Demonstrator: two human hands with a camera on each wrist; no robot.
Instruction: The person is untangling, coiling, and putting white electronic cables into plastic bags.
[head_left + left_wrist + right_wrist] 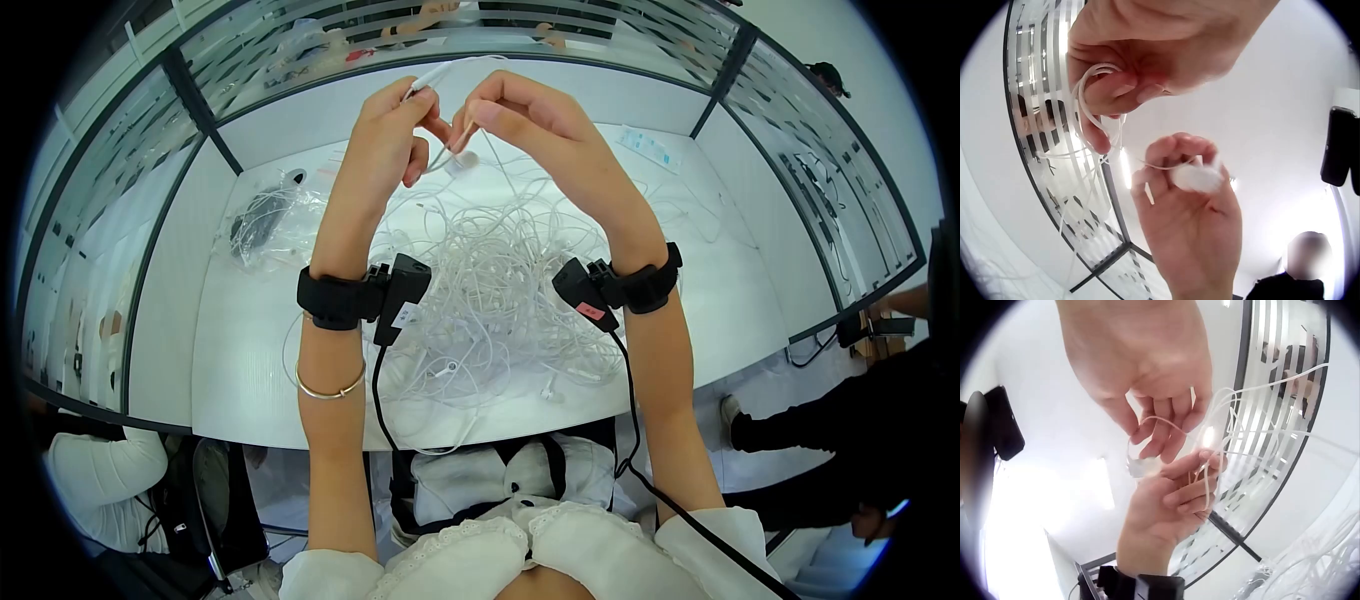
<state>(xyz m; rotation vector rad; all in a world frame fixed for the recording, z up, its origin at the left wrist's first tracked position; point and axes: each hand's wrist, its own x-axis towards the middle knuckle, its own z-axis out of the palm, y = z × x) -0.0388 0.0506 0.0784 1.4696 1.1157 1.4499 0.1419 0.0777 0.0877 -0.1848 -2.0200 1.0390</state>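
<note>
Earphone cable [432,76], thin and white, is held up between both hands above the tangled cable pile [490,290] on the white tabletop [250,370]. The left grip [385,130] has its fingers curled round several loops of it. The right grip [530,115] pinches a strand beside a small white piece [1197,178]. A plastic bag [265,225] lies on the tabletop's left side.

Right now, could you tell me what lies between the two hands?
A thin white cable runs from left hand to right hand, shown in the left wrist view.
</note>
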